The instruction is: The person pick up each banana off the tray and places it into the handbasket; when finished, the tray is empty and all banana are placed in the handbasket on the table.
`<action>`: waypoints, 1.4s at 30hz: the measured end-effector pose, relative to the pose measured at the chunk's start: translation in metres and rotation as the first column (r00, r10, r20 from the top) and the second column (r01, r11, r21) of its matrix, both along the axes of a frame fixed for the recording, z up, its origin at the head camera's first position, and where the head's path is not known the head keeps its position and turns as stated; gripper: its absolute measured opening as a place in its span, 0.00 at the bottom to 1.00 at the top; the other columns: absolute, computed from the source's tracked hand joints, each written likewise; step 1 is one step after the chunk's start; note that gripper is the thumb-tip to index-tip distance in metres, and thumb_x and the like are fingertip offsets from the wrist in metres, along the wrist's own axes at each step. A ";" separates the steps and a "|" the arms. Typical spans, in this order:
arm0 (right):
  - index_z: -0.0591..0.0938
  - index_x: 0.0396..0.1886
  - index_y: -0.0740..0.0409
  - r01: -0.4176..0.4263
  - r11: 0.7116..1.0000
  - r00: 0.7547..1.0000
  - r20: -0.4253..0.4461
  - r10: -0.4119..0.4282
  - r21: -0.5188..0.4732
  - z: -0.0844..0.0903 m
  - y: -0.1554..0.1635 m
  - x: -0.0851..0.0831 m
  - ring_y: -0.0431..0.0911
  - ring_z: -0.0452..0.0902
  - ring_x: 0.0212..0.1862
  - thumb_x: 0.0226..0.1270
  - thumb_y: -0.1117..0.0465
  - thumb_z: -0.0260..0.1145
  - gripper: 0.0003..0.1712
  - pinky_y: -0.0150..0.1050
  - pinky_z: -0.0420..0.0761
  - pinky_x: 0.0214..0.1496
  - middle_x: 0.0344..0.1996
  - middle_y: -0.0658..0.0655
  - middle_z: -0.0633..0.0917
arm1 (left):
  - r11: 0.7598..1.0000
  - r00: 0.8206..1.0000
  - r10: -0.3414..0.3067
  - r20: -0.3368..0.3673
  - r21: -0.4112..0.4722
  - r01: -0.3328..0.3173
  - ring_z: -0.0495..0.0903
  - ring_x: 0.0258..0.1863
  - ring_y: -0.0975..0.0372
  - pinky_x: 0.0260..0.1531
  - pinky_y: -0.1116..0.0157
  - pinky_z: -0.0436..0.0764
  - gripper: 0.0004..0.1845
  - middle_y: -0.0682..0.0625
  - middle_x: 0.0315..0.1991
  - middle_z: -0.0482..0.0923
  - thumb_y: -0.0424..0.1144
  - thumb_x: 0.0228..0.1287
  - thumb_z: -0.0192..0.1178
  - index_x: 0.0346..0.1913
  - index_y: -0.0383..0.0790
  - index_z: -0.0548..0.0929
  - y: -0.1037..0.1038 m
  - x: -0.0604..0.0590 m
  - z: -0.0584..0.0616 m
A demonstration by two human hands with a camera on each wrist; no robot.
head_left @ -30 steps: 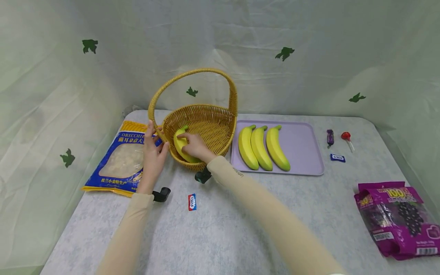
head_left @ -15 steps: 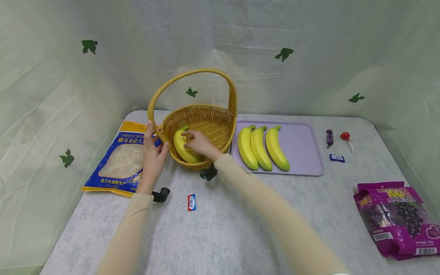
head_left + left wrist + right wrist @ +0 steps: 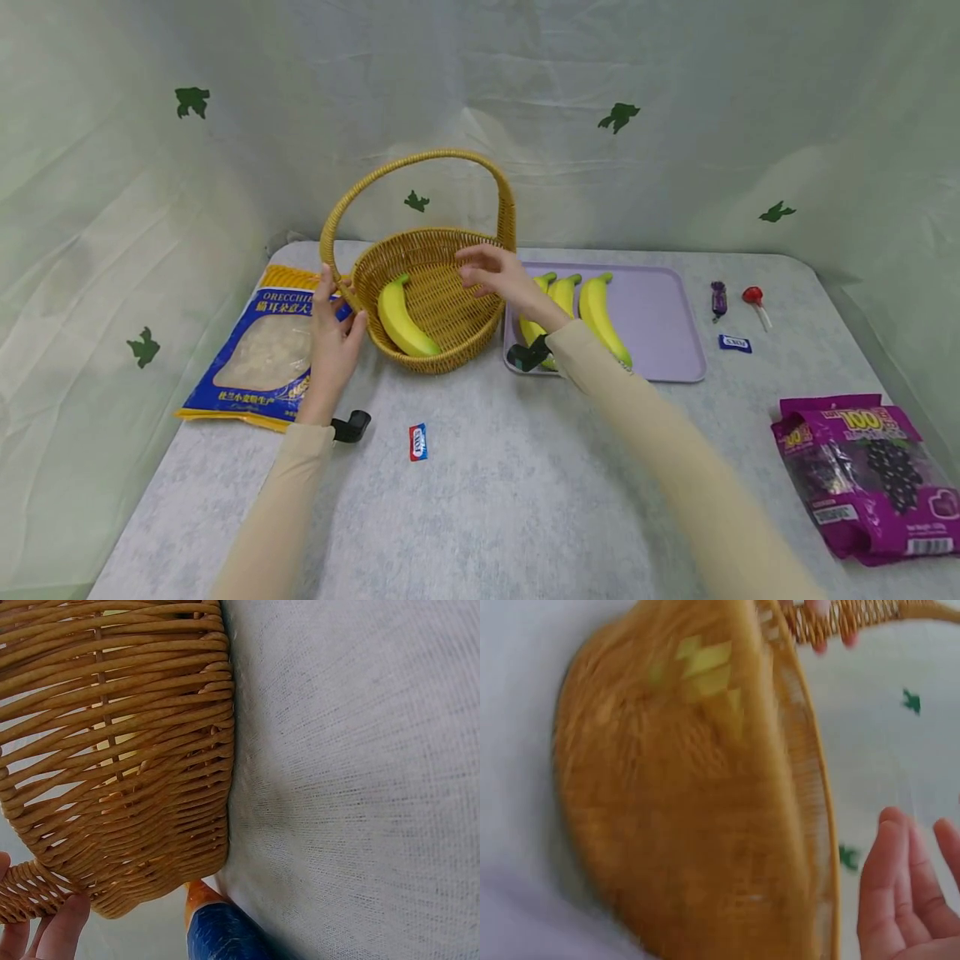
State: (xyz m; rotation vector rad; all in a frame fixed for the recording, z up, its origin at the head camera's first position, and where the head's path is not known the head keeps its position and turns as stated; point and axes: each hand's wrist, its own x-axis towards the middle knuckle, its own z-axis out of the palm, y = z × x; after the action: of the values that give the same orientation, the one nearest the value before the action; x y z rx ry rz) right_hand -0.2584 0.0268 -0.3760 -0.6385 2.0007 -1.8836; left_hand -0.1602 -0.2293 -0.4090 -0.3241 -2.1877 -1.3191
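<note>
A wicker basket [image 3: 450, 304] with a tall arched handle stands at the back left of the table. One banana [image 3: 401, 321] lies inside it, against the left wall. My left hand [image 3: 333, 354] grips the handle's left foot at the rim; in the left wrist view the fingers [image 3: 64, 930] wrap that woven part. Over the basket's right rim hovers my right hand [image 3: 506, 279], its fingers loosely bent and holding nothing. Right of the basket, a lilac tray [image 3: 660, 325] bears three bananas [image 3: 598, 312], partly hidden by my right wrist.
A blue and yellow bag of pasta [image 3: 258, 354] lies left of the basket. A small red and blue candy [image 3: 417, 442] is in front. At right are a purple candy [image 3: 718, 300], a lollipop [image 3: 753, 298], a blue candy [image 3: 734, 343] and a purple grape candy bag [image 3: 862, 479].
My right hand has come away from the banana in the basket, moving up and right to the basket's right rim. The banana stays inside. My left hand keeps its grip on the handle.
</note>
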 end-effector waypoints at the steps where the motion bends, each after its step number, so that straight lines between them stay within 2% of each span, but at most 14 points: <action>1: 0.73 0.62 0.66 0.013 1.000 1.000 -0.002 -0.013 -0.007 -0.001 0.008 -0.002 0.58 0.77 0.48 0.71 0.64 0.59 0.21 0.58 0.77 0.52 0.49 0.65 0.79 | 1.000 1.000 0.000 0.001 0.002 0.000 0.65 0.59 0.34 0.53 0.38 0.70 0.47 0.28 0.61 0.57 0.16 0.64 0.48 0.75 0.61 0.44 -0.001 -0.001 -0.001; 3: 0.72 0.62 0.67 0.037 0.999 0.999 -0.003 -0.037 -0.014 -0.004 0.025 -0.005 0.58 0.77 0.47 0.71 0.64 0.59 0.22 0.60 0.76 0.52 0.50 0.65 0.79 | 1.000 1.000 0.001 0.002 0.006 -0.001 0.66 0.59 0.36 0.53 0.41 0.71 0.47 0.31 0.62 0.58 0.17 0.65 0.49 0.75 0.64 0.44 -0.003 -0.002 -0.003; 8: 0.71 0.63 0.68 0.111 0.993 0.994 -0.002 -0.111 0.039 -0.013 0.068 -0.010 0.60 0.76 0.47 0.71 0.63 0.58 0.23 0.57 0.78 0.49 0.50 0.69 0.79 | 1.000 1.000 0.000 0.018 0.013 -0.001 0.66 0.60 0.39 0.56 0.49 0.73 0.45 0.33 0.63 0.58 0.22 0.68 0.50 0.75 0.66 0.45 -0.006 -0.004 -0.007; 14: 0.71 0.63 0.65 0.198 0.976 0.979 0.020 -0.201 0.092 -0.028 0.119 -0.011 0.60 0.76 0.47 0.71 0.62 0.58 0.23 0.49 0.80 0.47 0.54 0.72 0.76 | 1.000 0.999 0.008 0.049 0.000 -0.008 0.65 0.62 0.42 0.58 0.54 0.72 0.44 0.35 0.65 0.55 0.22 0.68 0.49 0.75 0.60 0.42 -0.006 -0.002 -0.006; 18: 0.71 0.63 0.65 0.256 0.962 0.964 0.045 -0.261 0.100 -0.038 0.152 -0.011 0.54 0.78 0.43 0.71 0.63 0.58 0.23 0.41 0.81 0.44 0.51 0.69 0.77 | 1.000 0.999 0.004 0.046 -0.003 -0.003 0.65 0.62 0.42 0.58 0.58 0.72 0.44 0.35 0.65 0.55 0.22 0.68 0.49 0.75 0.60 0.43 -0.006 -0.002 -0.005; 21: 0.70 0.63 0.66 0.287 0.950 0.954 0.047 -0.295 0.120 -0.044 0.172 -0.010 0.49 0.79 0.41 0.71 0.61 0.59 0.24 0.38 0.81 0.43 0.50 0.67 0.78 | 1.000 0.999 0.004 0.039 0.000 -0.004 0.65 0.61 0.41 0.58 0.58 0.73 0.44 0.35 0.64 0.56 0.22 0.68 0.49 0.75 0.61 0.43 -0.006 -0.003 -0.006; 25: 0.68 0.65 0.67 0.309 0.934 0.948 0.026 -0.318 0.179 -0.048 0.190 -0.005 0.50 0.79 0.43 0.72 0.59 0.58 0.26 0.39 0.82 0.44 0.53 0.68 0.77 | 1.000 0.999 0.010 0.038 0.004 -0.010 0.65 0.61 0.41 0.58 0.54 0.72 0.43 0.35 0.64 0.56 0.22 0.68 0.49 0.75 0.61 0.43 -0.005 -0.003 -0.007; 29: 0.66 0.67 0.68 0.292 0.935 0.952 0.037 -0.305 0.203 -0.050 0.198 -0.002 0.49 0.79 0.44 0.72 0.59 0.58 0.29 0.40 0.82 0.45 0.54 0.70 0.76 | 1.000 0.999 0.008 0.049 0.014 -0.009 0.64 0.62 0.41 0.58 0.50 0.71 0.42 0.34 0.64 0.56 0.23 0.69 0.48 0.75 0.57 0.42 -0.006 -0.003 -0.008; 33: 0.64 0.69 0.67 0.233 0.946 0.964 0.073 -0.255 0.226 -0.051 0.201 0.001 0.47 0.79 0.45 0.71 0.61 0.57 0.30 0.40 0.81 0.47 0.56 0.72 0.74 | 1.000 0.999 0.008 0.052 0.019 -0.009 0.64 0.62 0.40 0.58 0.48 0.71 0.41 0.34 0.65 0.55 0.23 0.69 0.48 0.75 0.57 0.42 -0.006 -0.003 -0.008; 38: 0.60 0.72 0.62 0.128 0.934 0.980 0.103 -0.172 0.335 -0.050 0.203 0.006 0.52 0.76 0.48 0.71 0.61 0.58 0.33 0.42 0.79 0.48 0.61 0.71 0.70 | 1.000 0.999 0.007 0.037 0.008 -0.007 0.65 0.62 0.40 0.58 0.53 0.72 0.43 0.34 0.64 0.56 0.22 0.69 0.48 0.75 0.62 0.43 -0.006 -0.003 -0.008; 42: 0.58 0.74 0.57 0.045 0.919 0.989 0.113 -0.097 0.391 -0.051 0.203 0.010 0.58 0.73 0.52 0.71 0.58 0.59 0.36 0.47 0.79 0.49 0.62 0.72 0.67 | 1.000 1.000 0.004 0.029 0.011 -0.004 0.65 0.61 0.39 0.57 0.56 0.73 0.44 0.34 0.64 0.56 0.22 0.68 0.49 0.75 0.62 0.43 -0.006 -0.003 -0.008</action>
State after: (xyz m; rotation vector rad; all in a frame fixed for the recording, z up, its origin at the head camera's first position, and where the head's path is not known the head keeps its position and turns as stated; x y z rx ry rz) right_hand -0.2481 0.2295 -0.4272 -0.3277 2.2446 -1.4541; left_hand -0.1631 -0.2350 -0.4169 -0.2979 -2.2028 -1.3409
